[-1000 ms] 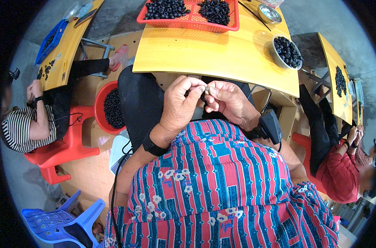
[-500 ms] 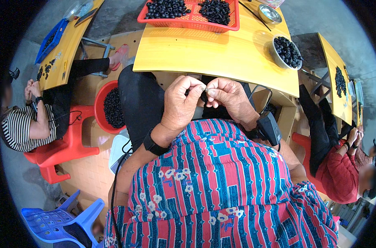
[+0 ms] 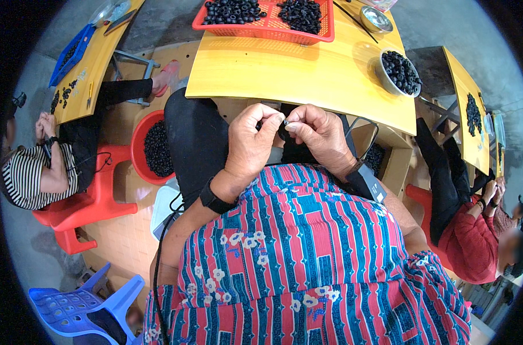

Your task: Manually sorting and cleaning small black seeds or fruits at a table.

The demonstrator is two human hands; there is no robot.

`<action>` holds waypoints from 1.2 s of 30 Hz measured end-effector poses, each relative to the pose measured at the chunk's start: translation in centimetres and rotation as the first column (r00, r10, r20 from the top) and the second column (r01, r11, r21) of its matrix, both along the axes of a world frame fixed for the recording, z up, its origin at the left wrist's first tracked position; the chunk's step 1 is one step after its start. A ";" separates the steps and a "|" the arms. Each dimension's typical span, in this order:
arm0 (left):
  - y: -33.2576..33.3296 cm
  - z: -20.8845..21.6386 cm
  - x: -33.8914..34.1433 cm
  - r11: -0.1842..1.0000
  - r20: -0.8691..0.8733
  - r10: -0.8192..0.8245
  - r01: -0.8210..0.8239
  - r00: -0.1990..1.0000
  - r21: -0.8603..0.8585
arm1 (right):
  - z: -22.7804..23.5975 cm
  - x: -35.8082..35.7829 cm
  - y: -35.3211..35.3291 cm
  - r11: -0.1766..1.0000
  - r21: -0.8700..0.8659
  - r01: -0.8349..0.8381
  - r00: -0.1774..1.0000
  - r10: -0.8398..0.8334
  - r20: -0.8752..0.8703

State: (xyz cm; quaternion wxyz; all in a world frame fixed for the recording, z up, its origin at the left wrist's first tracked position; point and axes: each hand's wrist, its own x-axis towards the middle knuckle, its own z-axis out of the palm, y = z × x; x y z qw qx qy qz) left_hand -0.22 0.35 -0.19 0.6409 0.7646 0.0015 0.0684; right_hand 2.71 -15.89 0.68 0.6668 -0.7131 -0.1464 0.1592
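Observation:
Just beyond my lap, below the near edge of the yellow table (image 3: 261,80), both hands meet at the fingertips. My left hand (image 3: 251,138) is closed in a pinch, thumb against the bent forefinger. Facing it, my right hand (image 3: 322,135) pinches too, its thumb tip against the same spot. Between them sits a small black part (image 3: 285,122), mostly covered by the fingers, so its exact form is hard to make out. Similar small black ring-shaped parts (image 3: 234,10) fill the red basket (image 3: 261,33) on the table.
A bowl (image 3: 382,80) of black rings stands at the table's right, near a metal bowl (image 3: 376,20) and a thin black rod (image 3: 353,20). On the floor at left is a red tub (image 3: 138,152) of black parts. Co-workers sit at side tables; a blue chair (image 3: 71,310) stands lower left.
My right wrist has turned, so the device on it shows a different face. The fingertips have shifted slightly and stay pinched together at nearly the same place.

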 end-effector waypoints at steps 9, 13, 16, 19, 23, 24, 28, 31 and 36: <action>-0.2 -0.6 0.2 0.906 -0.258 -0.105 -0.015 0.960 -0.424 | -0.1 0.1 0.1 0.976 -0.205 0.075 0.938 0.001 0.348; -0.2 -0.1 0.1 0.928 -0.269 -0.085 -0.023 0.959 -0.372 | 0.2 0.1 0.3 0.972 -0.229 0.057 0.938 0.027 0.346; -0.2 0.0 0.1 0.954 -0.230 -0.065 -0.008 0.971 -0.301 | 0.1 0.1 0.3 0.968 -0.243 0.056 0.930 0.038 0.365; -0.1 -0.4 0.1 0.986 -0.159 -0.027 0.000 0.987 -0.169 | 0.3 0.0 0.3 0.970 -0.241 0.038 0.929 0.055 0.366; 0.0 -0.8 0.2 0.997 -0.089 -0.015 0.008 0.996 -0.076 | 0.6 0.0 0.2 0.957 -0.289 0.012 0.936 0.091 0.339; 0.0 -0.9 0.3 1.000 -0.010 -0.002 0.002 1.000 0.010 | 0.2 0.2 0.1 0.951 -0.308 0.023 0.908 0.109 0.404; 0.1 -1.0 0.5 0.984 0.145 0.018 -0.043 0.989 0.174 | 0.2 0.3 0.0 0.930 -0.367 0.016 0.875 0.165 0.455; 0.1 -0.6 0.5 0.982 0.154 0.006 -0.035 0.988 0.186 | 0.3 0.4 0.0 0.922 -0.386 0.009 0.863 0.188 0.469; 0.2 -0.6 0.5 0.977 0.162 -0.007 -0.028 0.987 0.211 | 0.4 0.1 0.1 0.951 -0.308 -0.023 0.921 0.140 0.363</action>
